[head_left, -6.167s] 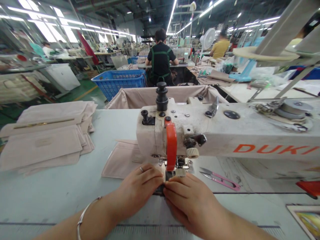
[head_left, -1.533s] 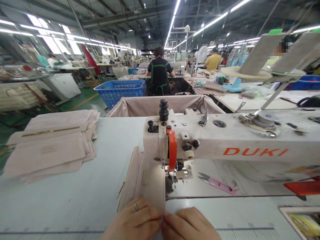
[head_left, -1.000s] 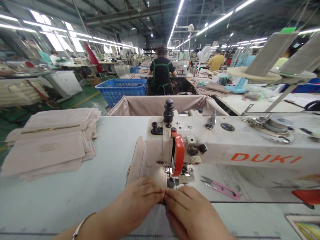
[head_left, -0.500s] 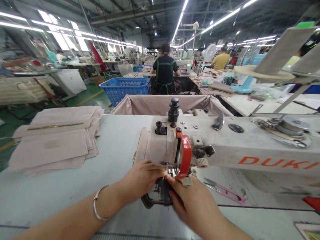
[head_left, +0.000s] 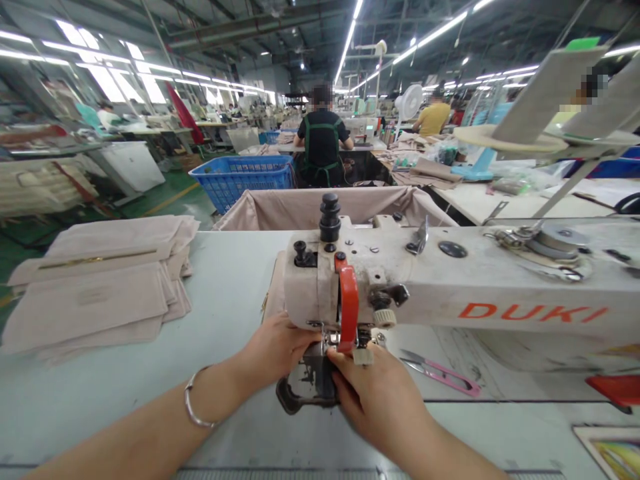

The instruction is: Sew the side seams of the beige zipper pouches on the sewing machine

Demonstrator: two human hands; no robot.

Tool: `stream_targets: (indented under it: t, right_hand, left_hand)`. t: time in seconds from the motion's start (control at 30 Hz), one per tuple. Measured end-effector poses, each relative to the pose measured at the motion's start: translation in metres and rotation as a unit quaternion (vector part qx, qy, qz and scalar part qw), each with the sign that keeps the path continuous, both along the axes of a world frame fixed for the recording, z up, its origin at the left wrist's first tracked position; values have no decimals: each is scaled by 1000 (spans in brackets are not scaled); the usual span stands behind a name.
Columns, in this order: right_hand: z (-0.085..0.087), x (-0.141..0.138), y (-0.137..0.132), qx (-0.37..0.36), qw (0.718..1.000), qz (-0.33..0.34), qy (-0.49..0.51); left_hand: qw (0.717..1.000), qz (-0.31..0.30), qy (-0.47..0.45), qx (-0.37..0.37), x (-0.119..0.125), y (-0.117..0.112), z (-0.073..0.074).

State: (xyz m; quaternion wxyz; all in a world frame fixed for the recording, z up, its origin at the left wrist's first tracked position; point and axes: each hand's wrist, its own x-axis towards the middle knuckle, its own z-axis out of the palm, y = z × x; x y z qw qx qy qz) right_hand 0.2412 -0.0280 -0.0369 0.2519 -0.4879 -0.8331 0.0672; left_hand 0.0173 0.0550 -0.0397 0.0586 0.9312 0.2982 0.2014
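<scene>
A beige fabric piece [head_left: 275,288] with a gold zipper-like edge lies behind and left of the sewing machine [head_left: 320,283] head. My left hand [head_left: 283,347], with a silver bangle on its wrist, is closed on this fabric, its fingertips at the left of the presser foot [head_left: 331,339]. Just right of the foot, my right hand [head_left: 383,387] has its fingers pressed together beneath the red guard [head_left: 349,307]. What its fingertips hold is hidden. Between my hands a dark metal plate [head_left: 314,380] shows on the machine bed.
Stacked beige fabric pieces [head_left: 100,273] lie on the left of the table. Pink-handled thread snips [head_left: 445,377] rest under the machine arm. Behind the table stand a cloth-lined bin [head_left: 300,203] and a blue basket [head_left: 240,173]. A person [head_left: 323,140] sits ahead.
The view has shifted slightly, so the machine appears farther left. Both hands stay at the presser foot, with little movement relative to it.
</scene>
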Motion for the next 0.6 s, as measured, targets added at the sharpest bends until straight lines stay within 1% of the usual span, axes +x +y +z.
stream_targets:
  t: [0.17,0.23,0.3,0.37,0.47,0.53,0.6]
  right_hand:
    - [2,-1,0,-16,1000,-3,-12]
    - [2,-1,0,-21,1000,-4,-14]
    - [2,1,0,-18,1000,-5,-4]
    - [2,3,-1,-12,1000,6,22]
    - [2,8,-3,-2,998,31,61]
    - [1,10,-5,6,997,39,72]
    - [2,12,-6,13,996,51,77]
  left_hand:
    - [1000,10,8,-20,2,2,4]
    - [999,21,16,-34,6,1,10]
    - [998,43,20,-45,11,-5,20]
    - [995,73,25,-68,16,-21,31]
    - [988,101,34,-113,16,-55,43]
    - [988,94,56,-105,13,-77,44]
    - [991,79,79,-73,10,-93,40]
